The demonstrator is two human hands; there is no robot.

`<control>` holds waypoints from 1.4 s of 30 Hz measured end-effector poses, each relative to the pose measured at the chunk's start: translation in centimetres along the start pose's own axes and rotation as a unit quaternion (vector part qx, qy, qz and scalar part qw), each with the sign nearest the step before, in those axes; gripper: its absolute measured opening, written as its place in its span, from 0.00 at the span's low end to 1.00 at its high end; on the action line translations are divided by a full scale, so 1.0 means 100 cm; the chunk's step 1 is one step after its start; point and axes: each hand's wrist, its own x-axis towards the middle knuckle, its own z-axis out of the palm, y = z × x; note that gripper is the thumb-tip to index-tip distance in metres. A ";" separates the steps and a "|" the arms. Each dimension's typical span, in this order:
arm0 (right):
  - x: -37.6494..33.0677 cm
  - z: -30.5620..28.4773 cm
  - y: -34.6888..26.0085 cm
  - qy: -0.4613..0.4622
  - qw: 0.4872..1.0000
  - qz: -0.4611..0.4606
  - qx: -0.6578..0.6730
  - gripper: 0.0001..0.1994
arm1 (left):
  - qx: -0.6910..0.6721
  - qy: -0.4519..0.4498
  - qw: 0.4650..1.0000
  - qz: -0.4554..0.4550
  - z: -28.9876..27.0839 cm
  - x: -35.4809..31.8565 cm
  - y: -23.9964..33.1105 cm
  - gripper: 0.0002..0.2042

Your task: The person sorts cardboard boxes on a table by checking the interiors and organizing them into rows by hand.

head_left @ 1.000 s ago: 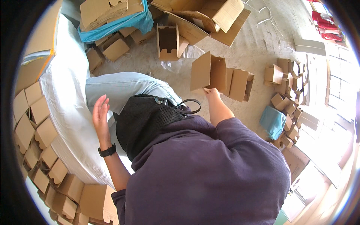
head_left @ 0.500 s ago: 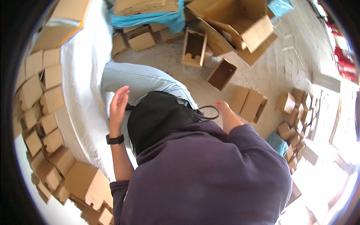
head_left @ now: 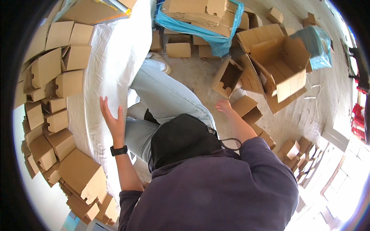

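My left hand (head_left: 111,119) is raised over the white sheet (head_left: 104,77), fingers and thumb spread, holding nothing. A black watch (head_left: 118,150) sits on that wrist. My right hand (head_left: 223,105) hangs on the right with its fingers curled in, and nothing shows in it. It appears closest to an open brown carton (head_left: 228,77) and another open carton (head_left: 246,107) on the floor, though I cannot tell whether it touches either. At my front is a black bag (head_left: 185,136) with a thin looped strap, between the two arms.
Stacked brown cartons (head_left: 46,69) line the left side beyond the white sheet. Ahead, flattened cardboard (head_left: 196,9) lies on blue plastic wrap (head_left: 185,29). A large open carton (head_left: 281,65) stands on the concrete floor (head_left: 185,73), near a blue wrapped bundle (head_left: 318,46). More cartons (head_left: 291,150) are at right.
The surroundings have shifted in view, with the cartons and blue wrap ahead now nearer. My left hand has spread its fingers more, and my right hand is now beside the open cartons.
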 end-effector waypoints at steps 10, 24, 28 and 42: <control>0.128 0.123 -0.123 -0.148 0.654 -0.208 -0.712 0.15 | 0.350 -0.062 0.934 -0.046 0.002 0.060 -0.056 0.55; 0.183 0.281 -0.329 -0.118 0.600 -0.118 -0.782 0.23 | 0.330 -0.095 0.934 -0.103 0.006 0.077 -0.035 0.57; 0.147 0.275 -0.292 -0.121 0.620 -0.154 -0.760 0.20 | 0.321 -0.080 0.939 -0.098 0.013 0.069 -0.038 0.58; -0.149 0.185 -0.325 -0.027 0.737 -0.574 -0.355 0.05 | 0.216 -0.004 0.975 -0.047 0.000 0.051 -0.047 0.57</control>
